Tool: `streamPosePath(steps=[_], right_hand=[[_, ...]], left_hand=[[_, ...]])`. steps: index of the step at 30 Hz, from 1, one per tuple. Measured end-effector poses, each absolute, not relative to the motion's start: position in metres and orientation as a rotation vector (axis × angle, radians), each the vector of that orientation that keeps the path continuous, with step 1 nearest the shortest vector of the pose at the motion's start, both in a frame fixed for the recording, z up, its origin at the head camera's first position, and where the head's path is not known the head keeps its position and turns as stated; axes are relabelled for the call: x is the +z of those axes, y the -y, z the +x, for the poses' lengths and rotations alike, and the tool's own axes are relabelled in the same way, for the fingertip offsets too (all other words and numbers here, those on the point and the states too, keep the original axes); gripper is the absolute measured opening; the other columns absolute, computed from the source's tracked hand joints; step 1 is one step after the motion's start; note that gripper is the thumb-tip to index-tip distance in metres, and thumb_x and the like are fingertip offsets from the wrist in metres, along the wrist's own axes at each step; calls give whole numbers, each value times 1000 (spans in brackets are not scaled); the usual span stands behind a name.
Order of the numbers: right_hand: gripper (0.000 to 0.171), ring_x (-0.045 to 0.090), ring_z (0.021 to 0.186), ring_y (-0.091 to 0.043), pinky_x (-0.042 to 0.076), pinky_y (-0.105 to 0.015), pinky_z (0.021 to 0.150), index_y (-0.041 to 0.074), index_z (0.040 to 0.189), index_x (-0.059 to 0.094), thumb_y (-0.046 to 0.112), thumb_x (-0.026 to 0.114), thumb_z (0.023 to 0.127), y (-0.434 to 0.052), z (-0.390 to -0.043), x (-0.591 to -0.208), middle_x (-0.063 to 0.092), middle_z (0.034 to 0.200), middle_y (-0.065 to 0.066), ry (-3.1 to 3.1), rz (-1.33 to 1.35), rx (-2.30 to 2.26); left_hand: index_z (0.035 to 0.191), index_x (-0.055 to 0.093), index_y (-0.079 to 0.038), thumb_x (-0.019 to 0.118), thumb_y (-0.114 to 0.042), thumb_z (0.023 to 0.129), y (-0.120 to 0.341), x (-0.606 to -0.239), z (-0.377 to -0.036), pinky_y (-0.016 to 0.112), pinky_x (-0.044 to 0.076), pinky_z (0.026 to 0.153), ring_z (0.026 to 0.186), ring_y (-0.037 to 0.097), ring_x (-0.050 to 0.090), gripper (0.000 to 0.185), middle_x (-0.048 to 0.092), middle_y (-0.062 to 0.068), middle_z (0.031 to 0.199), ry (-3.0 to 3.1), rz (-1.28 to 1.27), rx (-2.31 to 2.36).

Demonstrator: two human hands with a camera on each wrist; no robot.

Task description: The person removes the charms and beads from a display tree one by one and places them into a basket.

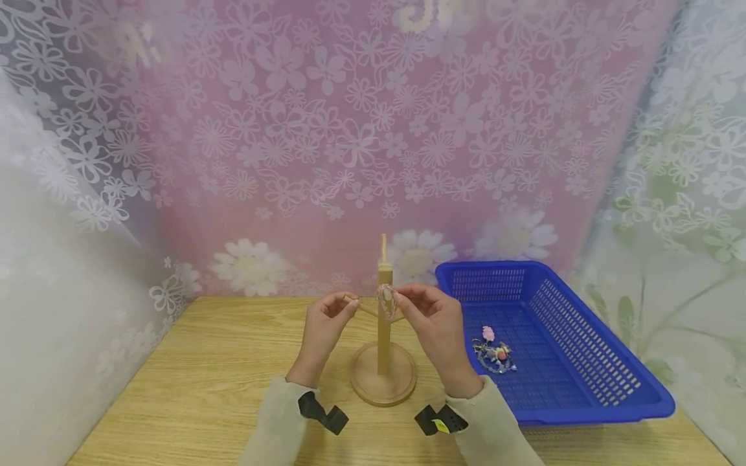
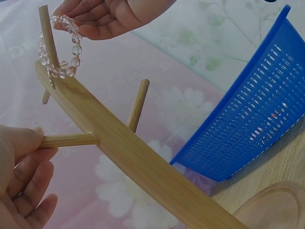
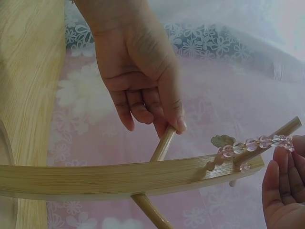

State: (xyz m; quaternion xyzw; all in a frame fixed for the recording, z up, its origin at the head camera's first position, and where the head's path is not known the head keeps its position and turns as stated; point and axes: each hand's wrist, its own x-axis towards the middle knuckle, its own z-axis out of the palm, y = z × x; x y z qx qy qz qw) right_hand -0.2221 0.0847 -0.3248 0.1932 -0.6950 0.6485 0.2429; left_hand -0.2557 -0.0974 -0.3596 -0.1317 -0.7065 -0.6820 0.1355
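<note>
A wooden stand with a round base and several pegs rises upright between the two hands. My left hand pinches the tip of a side peg between thumb and forefinger, its other fingers loosely bent. A bracelet of clear pink beads encircles an upper peg, with a small leaf-shaped charm on it. Near that peg's end my right hand pinches the bracelet's edge between thumb and fingers.
To the right a blue perforated basket stands on the wooden table. Inside it lie a bluish beaded piece and a pink ornament. A flowered curtain hangs behind the table and along its sides.
</note>
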Motion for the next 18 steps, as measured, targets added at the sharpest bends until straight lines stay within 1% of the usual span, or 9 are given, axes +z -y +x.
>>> streamPosePath(steps=[4, 9, 14, 18], right_hand=[[13, 65, 77, -11, 53, -22, 68, 0, 95, 70, 9, 69, 86, -86, -223, -325, 69, 91, -14, 1883, 570, 1764], [13, 65, 76, -12, 54, -23, 67, 0, 96, 70, 9, 68, 87, -85, -222, -321, 69, 91, -15, 1872, 590, 1768], [12, 65, 78, -14, 54, -23, 68, 0, 97, 70, 7, 67, 87, -85, -221, -319, 69, 92, -15, 1861, 599, 1770], [12, 65, 78, -14, 54, -23, 69, 0, 96, 70, 8, 68, 87, -85, -220, -318, 68, 92, -15, 1862, 610, 1783]], left_hand=[[96, 66, 5, 66, -5, 88, 98, -368, -262, 24, 50, 73, 72, 6, 59, 13, 62, -7, 75, 2039, -393, -1974], [94, 68, 0, 68, -12, 88, 100, -384, -276, 25, 50, 73, 75, 11, 61, 13, 65, -5, 76, 2028, -395, -1970], [93, 69, -2, 68, -15, 88, 101, -387, -278, 28, 51, 73, 75, 13, 61, 14, 65, -1, 77, 2012, -426, -1945], [94, 69, -2, 68, -15, 88, 101, -386, -278, 27, 50, 74, 75, 12, 60, 15, 64, -3, 77, 2029, -409, -1940]])
